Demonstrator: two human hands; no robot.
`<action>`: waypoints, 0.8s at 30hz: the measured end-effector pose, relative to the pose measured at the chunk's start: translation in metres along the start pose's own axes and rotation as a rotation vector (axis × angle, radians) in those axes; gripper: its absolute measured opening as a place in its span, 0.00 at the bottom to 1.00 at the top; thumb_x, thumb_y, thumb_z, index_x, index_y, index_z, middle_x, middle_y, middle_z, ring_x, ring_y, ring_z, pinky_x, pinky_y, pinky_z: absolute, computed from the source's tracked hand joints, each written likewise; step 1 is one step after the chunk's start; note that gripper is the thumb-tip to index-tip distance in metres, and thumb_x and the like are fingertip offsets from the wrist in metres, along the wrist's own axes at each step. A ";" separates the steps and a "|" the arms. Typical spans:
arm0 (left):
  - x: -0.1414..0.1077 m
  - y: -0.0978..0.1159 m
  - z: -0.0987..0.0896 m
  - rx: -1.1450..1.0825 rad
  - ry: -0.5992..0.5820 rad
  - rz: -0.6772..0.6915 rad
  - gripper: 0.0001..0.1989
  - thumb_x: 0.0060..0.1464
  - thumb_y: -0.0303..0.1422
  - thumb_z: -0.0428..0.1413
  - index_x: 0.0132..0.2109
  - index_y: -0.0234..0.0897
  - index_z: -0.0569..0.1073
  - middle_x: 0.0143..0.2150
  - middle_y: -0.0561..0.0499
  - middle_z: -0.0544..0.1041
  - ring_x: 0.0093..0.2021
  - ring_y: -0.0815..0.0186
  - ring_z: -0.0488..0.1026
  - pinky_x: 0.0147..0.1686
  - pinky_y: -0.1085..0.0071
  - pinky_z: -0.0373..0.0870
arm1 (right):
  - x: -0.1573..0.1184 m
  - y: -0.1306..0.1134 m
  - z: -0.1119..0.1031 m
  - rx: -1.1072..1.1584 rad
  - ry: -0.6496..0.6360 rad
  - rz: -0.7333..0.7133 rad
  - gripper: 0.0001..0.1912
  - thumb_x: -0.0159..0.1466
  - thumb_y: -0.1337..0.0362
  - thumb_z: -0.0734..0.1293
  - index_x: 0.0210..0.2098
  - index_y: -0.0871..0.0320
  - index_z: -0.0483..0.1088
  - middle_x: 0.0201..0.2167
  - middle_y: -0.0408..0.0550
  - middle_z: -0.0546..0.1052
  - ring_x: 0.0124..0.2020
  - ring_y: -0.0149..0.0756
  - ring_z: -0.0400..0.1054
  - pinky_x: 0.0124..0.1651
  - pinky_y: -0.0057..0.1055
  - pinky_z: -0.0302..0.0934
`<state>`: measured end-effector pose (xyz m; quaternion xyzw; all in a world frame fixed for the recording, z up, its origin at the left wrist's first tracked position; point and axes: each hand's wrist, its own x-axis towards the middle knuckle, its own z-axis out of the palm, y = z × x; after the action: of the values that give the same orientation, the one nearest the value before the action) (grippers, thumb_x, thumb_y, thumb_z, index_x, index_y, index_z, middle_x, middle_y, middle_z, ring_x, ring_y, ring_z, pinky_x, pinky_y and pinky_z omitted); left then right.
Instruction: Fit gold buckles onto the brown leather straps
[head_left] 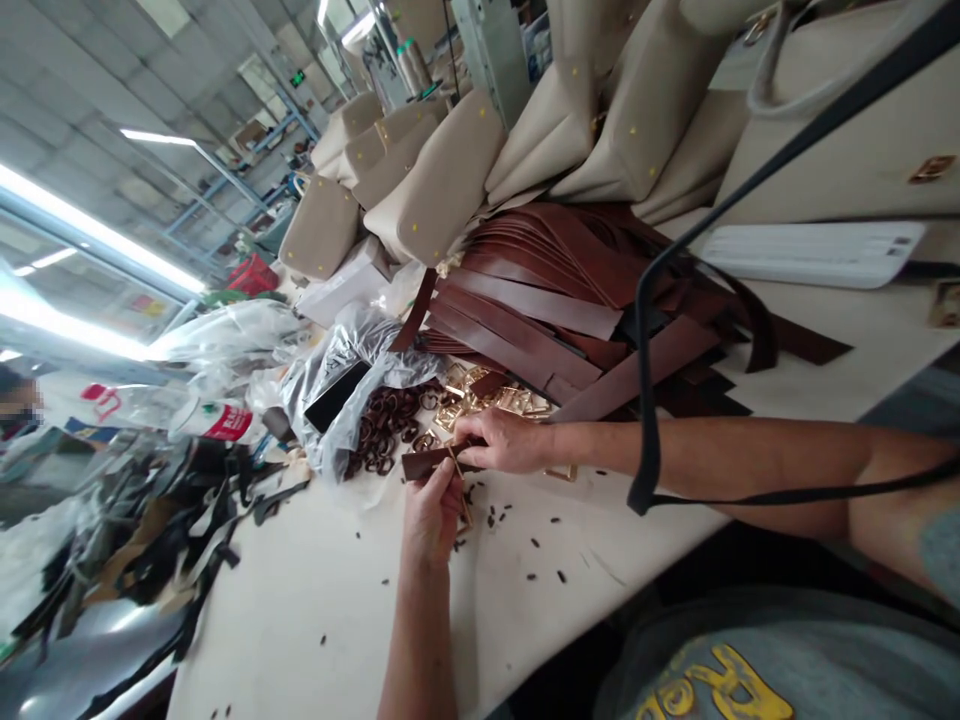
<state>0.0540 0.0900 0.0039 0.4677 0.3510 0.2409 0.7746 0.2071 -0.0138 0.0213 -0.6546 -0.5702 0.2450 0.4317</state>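
Observation:
My left hand point(435, 505) is closed on a gold buckle point(465, 510), its thumb against a short dark brown strap point(427, 463). From the right, my right hand point(506, 440) pinches the same strap where it meets the buckle. The strap's free end points left; its other end is hidden by my fingers. Just beyond my hands lies a pile of gold buckles point(499, 392). Beside it are many small brown leather loops point(381, 425). A large heap of long brown straps point(525, 290) spreads behind.
Beige bags point(450, 180) are stacked at the back. Plastic bags, a dark phone-like object point(337, 397) and a bottle with a red label point(217, 422) are on the left, near leather scraps point(142, 540). Small dark bits dot the white table point(300, 580). A black cord hangs at right.

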 end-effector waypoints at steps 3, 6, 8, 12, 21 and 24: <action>0.000 -0.001 0.002 0.018 -0.006 0.018 0.20 0.36 0.34 0.73 0.35 0.33 0.76 0.27 0.56 0.75 0.22 0.77 0.70 0.24 0.82 0.69 | 0.002 0.005 0.003 0.052 -0.001 -0.018 0.06 0.61 0.69 0.66 0.36 0.65 0.74 0.29 0.43 0.74 0.31 0.28 0.65 0.35 0.23 0.56; 0.000 -0.001 0.003 0.032 0.023 0.013 0.23 0.33 0.35 0.75 0.36 0.32 0.76 0.27 0.55 0.75 0.22 0.77 0.69 0.23 0.82 0.68 | 0.004 0.011 0.006 0.102 -0.013 -0.042 0.06 0.60 0.68 0.66 0.35 0.65 0.73 0.30 0.43 0.74 0.32 0.29 0.65 0.36 0.24 0.57; 0.001 0.000 0.002 0.039 0.023 0.004 0.23 0.32 0.36 0.75 0.35 0.31 0.76 0.26 0.55 0.74 0.21 0.77 0.68 0.22 0.82 0.67 | 0.005 0.015 0.006 0.147 -0.025 -0.061 0.07 0.61 0.66 0.66 0.35 0.65 0.73 0.30 0.45 0.74 0.32 0.29 0.65 0.36 0.25 0.58; 0.000 0.001 0.004 0.037 0.035 0.030 0.21 0.32 0.35 0.75 0.33 0.31 0.76 0.25 0.55 0.74 0.21 0.77 0.68 0.22 0.82 0.67 | 0.005 0.016 0.004 0.219 -0.054 -0.061 0.08 0.60 0.69 0.65 0.36 0.65 0.74 0.29 0.44 0.74 0.30 0.28 0.64 0.34 0.23 0.57; -0.002 0.002 0.006 0.041 0.022 0.005 0.22 0.31 0.34 0.75 0.34 0.31 0.78 0.28 0.53 0.77 0.22 0.76 0.70 0.23 0.82 0.68 | 0.005 0.015 0.009 0.104 0.038 -0.154 0.07 0.56 0.75 0.63 0.32 0.63 0.72 0.28 0.42 0.73 0.29 0.27 0.63 0.34 0.23 0.56; 0.000 0.001 0.004 0.041 0.004 -0.008 0.21 0.31 0.34 0.75 0.34 0.31 0.78 0.27 0.54 0.76 0.21 0.77 0.69 0.22 0.82 0.67 | 0.004 0.014 0.009 0.069 0.053 -0.160 0.07 0.57 0.74 0.63 0.32 0.63 0.72 0.28 0.42 0.73 0.29 0.27 0.63 0.34 0.24 0.56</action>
<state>0.0566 0.0881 0.0064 0.4816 0.3592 0.2312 0.7652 0.2080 -0.0072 0.0059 -0.5977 -0.6003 0.2119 0.4872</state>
